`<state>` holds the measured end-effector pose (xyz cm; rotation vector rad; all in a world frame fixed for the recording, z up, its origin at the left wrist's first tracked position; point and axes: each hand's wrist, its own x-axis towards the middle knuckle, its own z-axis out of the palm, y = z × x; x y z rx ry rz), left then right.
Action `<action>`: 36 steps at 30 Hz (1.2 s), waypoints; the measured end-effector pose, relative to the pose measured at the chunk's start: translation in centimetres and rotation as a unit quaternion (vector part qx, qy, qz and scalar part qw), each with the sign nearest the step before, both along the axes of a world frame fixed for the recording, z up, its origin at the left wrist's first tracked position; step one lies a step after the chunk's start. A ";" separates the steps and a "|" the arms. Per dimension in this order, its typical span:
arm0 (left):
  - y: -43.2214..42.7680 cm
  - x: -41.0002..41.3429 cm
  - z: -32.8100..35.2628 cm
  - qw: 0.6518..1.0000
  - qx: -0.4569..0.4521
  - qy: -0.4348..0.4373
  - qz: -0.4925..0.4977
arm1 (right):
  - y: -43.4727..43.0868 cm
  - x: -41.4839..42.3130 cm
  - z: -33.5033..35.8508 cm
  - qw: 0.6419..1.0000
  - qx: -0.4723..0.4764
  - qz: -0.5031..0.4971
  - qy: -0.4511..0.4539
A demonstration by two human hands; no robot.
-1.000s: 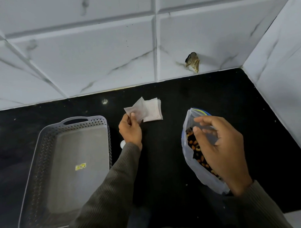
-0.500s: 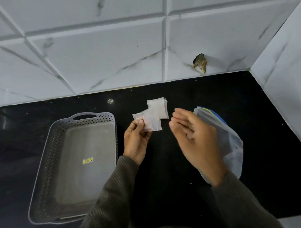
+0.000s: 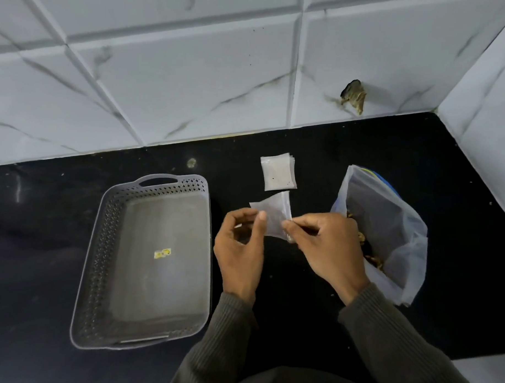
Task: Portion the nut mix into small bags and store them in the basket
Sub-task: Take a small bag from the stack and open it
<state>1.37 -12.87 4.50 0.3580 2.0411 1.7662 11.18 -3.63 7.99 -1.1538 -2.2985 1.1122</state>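
Since a moment ago the right grip (image 3: pixel 328 251) has joined the left grip (image 3: pixel 242 249); both now pinch one small bag (image 3: pixel 275 216), which spans between them above the tabletop (image 3: pixel 463 270). Its thin film may stay stuck shut, or slip free if tugged unevenly. Right lies the open nut bag (image 3: pixel 390 229), left the basket (image 3: pixel 99 268), beyond the spare stack (image 3: pixel 278 173).

One small clear bag (image 3: pixel 275 216), empty, pinched at its edges by your left hand (image 3: pixel 242 249) and right hand (image 3: pixel 327 243), flat stack (image 3: pixel 278 173) of more small bags just beyond it, large nut mix bag (image 3: pixel 390 229) lying open to your right, grey perforated basket (image 3: pixel 163 286) upright at left
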 end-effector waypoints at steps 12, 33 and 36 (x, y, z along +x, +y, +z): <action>-1.1 1.1 0.9 0.996 -0.016 -0.072 -0.055 | -1.9 0.7 -0.4 0.999 0.006 0.046 -0.012; -1.6 0.1 0.8 0.958 -0.093 0.249 -0.104 | -1.4 1.6 0.1 0.996 0.084 -0.036 -0.002; -1.7 -0.4 0.8 0.923 -0.118 0.342 -0.130 | -1.4 1.6 0.3 0.996 0.089 -0.028 -0.011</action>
